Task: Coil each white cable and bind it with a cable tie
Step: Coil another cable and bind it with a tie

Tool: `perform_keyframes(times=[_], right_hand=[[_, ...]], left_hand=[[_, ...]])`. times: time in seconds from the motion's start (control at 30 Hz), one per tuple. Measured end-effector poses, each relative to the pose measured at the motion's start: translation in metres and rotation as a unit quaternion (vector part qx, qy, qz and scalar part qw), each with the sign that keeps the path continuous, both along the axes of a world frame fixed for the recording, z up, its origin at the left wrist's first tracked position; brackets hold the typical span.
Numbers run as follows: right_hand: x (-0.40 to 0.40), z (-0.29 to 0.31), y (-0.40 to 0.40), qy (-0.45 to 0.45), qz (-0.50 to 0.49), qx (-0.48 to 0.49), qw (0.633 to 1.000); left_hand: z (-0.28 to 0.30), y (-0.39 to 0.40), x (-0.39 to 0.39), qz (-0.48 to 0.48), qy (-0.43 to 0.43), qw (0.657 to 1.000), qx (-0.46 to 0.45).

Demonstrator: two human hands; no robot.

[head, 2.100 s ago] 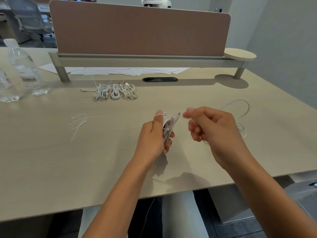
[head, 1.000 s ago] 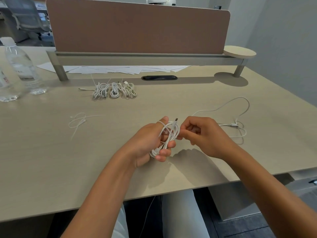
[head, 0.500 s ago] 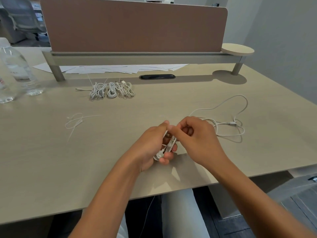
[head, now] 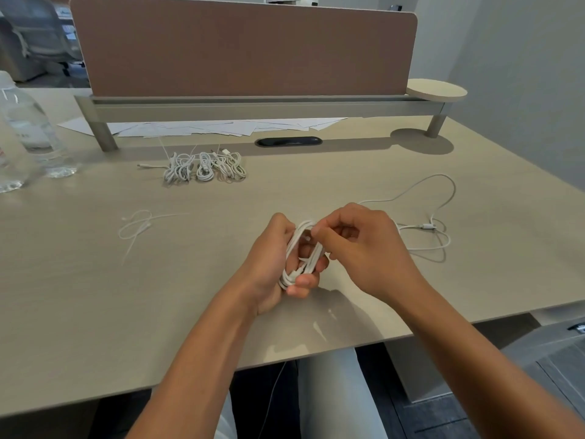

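the left hand [head: 275, 258] grips the coiled white cable [head: 302, 251] just above the table [head: 95, 296]; the right hand [head: 361, 248] pinches at the coil's top, its fingertips curled on the strand. if the left grip slackens before a cable tie [head: 139, 226] goes on, the loops would likely spring apart. another loose cable [head: 424, 213] waits at right, near finished bundles [head: 205, 166].

I see soft, even room light from above, fairly dim. The hands' shadow falls on the desk [head: 95, 312] toward its near edge, with small bright glints inside it. Wide-angle bowing curves the desk's right edge. The frame's left edge looks slightly soft.
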State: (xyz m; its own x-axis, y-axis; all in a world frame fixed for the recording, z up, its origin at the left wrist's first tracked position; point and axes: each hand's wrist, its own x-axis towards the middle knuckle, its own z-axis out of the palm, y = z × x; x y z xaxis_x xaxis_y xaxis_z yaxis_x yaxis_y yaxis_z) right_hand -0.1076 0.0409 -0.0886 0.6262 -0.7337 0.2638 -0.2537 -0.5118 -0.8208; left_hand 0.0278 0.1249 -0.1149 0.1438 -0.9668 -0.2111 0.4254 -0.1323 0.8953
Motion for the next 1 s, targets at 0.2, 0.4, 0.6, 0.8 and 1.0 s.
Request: perform_keyframes(times=[0.2,0.4,0.6,0.8,1.0], right_hand=[[-0.001,-0.006,0.005,-0.005,0.018,-0.084,0.996],[-0.001,-0.003,0.003,0.004,0.033,-0.088,0.996],[-0.004,0.006,-0.002,0.003,0.046,0.004,0.999],[-0.005,0.008,0.000,0.007,0.025,0.013,1.000],[-0.012,0.002,0.005,0.003,0.026,-0.043,0.999]], left_hand=[[0.004,-0.001,-0.005,0.024,0.000,1.000,0.001],[0.004,0.000,-0.007,0.053,0.020,0.998,-0.011],[0.002,0.004,-0.006,0.020,0.041,0.998,-0.038],[0.004,0.003,-0.012,0.059,0.044,0.997,-0.022],[0.004,-0.001,-0.014,0.131,0.042,0.990,0.010]])
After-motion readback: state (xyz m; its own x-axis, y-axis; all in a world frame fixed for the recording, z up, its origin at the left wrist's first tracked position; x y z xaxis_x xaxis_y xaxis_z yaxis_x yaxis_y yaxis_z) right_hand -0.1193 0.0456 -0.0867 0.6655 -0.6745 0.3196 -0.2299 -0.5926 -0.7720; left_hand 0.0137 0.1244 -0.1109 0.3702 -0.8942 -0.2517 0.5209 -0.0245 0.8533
